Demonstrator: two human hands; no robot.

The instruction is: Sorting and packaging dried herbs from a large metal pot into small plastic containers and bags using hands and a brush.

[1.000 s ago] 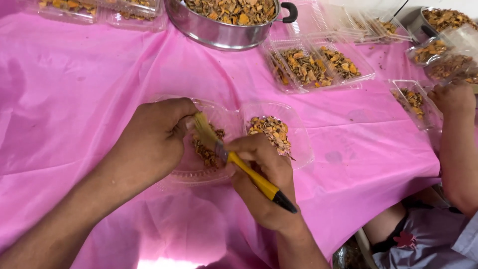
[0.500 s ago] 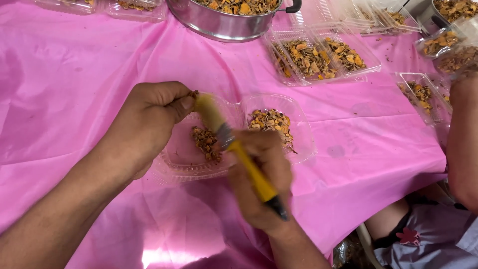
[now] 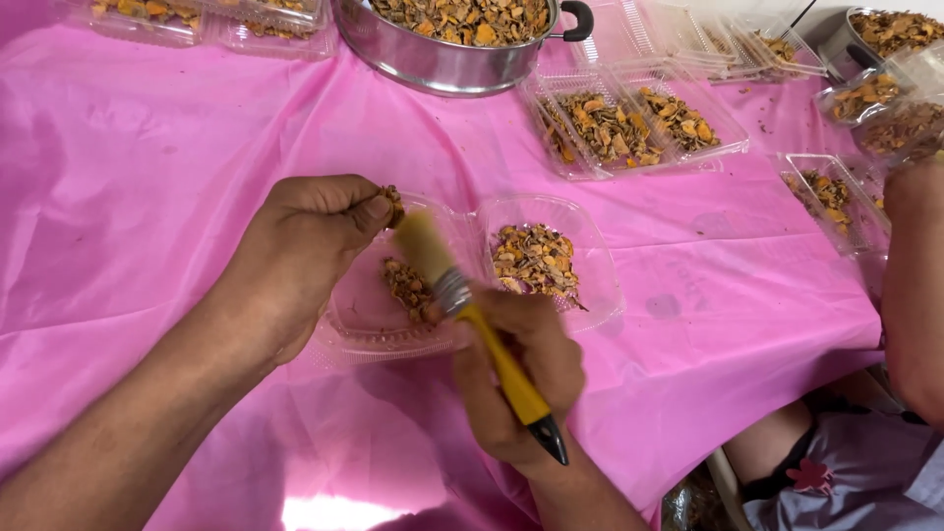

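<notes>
My left hand (image 3: 305,246) is curled tight and pinches a small brown dried piece (image 3: 392,204) between the thumb and the fingers. My right hand (image 3: 521,369) is wrapped around a paint brush (image 3: 482,334) with a yellow handle, a black tip at the back end and a silver band near the hairs. The brush hairs point up and to the left, and they sit just beside the little piece, so close that I cannot tell if they touch it. Both my hands are over a clear plastic box (image 3: 472,285) that lies open on the pink table cover (image 3: 147,177). The left half of the box has a small pile of brown bits, right under the brush. The right half has a bigger pile of orange and brown dried pieces. Farther up the table I see a big silver pot (image 3: 442,59) full of the same dried pieces. Just to the right of it lie more clear boxes (image 3: 629,123) with pieces in them. At the right edge another person's arm (image 3: 914,295) reaches in near some of those boxes.
</notes>
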